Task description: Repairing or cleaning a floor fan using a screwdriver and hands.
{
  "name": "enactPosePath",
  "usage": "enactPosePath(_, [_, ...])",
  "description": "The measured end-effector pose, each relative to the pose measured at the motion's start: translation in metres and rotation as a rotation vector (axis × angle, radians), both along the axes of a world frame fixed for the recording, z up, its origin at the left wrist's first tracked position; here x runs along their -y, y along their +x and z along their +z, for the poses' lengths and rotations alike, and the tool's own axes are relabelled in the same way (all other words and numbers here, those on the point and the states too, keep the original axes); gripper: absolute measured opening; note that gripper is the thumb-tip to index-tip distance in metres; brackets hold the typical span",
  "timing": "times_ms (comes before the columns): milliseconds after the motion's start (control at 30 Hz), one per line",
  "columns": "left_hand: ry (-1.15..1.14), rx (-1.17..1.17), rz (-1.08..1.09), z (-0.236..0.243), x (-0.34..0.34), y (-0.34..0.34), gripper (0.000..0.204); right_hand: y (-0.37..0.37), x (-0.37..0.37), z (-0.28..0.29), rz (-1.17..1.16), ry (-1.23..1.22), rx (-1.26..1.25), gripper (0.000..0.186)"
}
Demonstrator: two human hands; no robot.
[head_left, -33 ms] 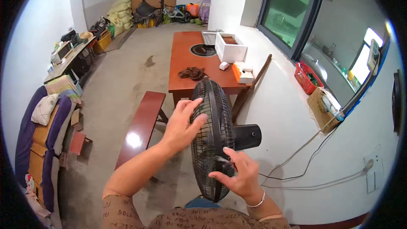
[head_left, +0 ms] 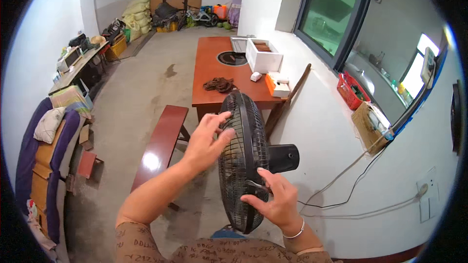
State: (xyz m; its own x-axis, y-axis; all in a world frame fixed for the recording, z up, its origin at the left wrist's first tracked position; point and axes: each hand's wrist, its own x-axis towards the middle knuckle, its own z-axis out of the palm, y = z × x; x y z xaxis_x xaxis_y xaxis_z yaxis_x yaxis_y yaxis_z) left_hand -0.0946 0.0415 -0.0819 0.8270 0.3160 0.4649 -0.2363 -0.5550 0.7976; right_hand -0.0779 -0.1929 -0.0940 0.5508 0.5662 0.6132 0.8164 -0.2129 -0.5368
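Observation:
A black electric fan (head_left: pixel 234 170) stands upright in front of me, its round wire grille seen nearly edge-on. The motor housing (head_left: pixel 283 158) juts out to the right. My left hand (head_left: pixel 207 141) is at the grille's upper left side, thumb and fingers apart, fingertips at or just off the wires. At the lower right of the rim, my right hand (head_left: pixel 278 197) has its thumb and forefinger spread on either side of a small dark clip-like piece (head_left: pixel 256 185). Whether they touch that piece is hard to make out. The right hand's other fingers are partly hidden.
Beyond the fan stands a red-brown table (head_left: pixel 209 68) with a dark brown heap (head_left: pixel 219 84) and a white box (head_left: pixel 263 58). A long bench (head_left: pixel 163 141) lies left of the fan. Cables (head_left: pixel 336 207) run along the right wall to a socket (head_left: pixel 423 190).

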Motion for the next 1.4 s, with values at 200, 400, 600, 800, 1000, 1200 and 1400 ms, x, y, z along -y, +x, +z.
enactPosePath(200, [0.138,-0.035,-0.065,-0.004,-0.060,0.052,0.027,0.002,-0.008,-0.001,-0.022,-0.082,-0.020,0.051])
enactPosePath(400, [0.197,0.073,-0.432,0.005,-0.094,0.114,0.034,0.000,-0.019,0.003,-0.025,-0.091,-0.024,0.049])
enactPosePath(600, [-0.059,-0.201,-0.879,0.002,-0.110,0.164,0.035,-0.013,-0.018,0.001,-0.258,-0.134,-0.034,0.045])
enactPosePath(800, [-0.059,-0.241,-1.193,0.000,-0.121,0.204,0.035,-0.044,-0.030,-0.002,-0.554,-0.116,0.062,0.042])
enactPosePath(1000, [0.310,-0.047,-1.246,-0.002,-0.109,0.228,0.071,-0.080,-0.062,-0.015,-0.916,-0.096,0.005,0.045])
enactPosePath(1200, [0.414,0.064,-1.298,-0.016,-0.110,0.249,0.082,-0.082,-0.079,-0.013,-1.068,-0.025,0.037,0.033])
enactPosePath(1400, [0.179,-0.154,-1.373,-0.010,-0.098,0.232,0.090,-0.080,-0.063,-0.028,-1.054,0.044,0.032,0.043])
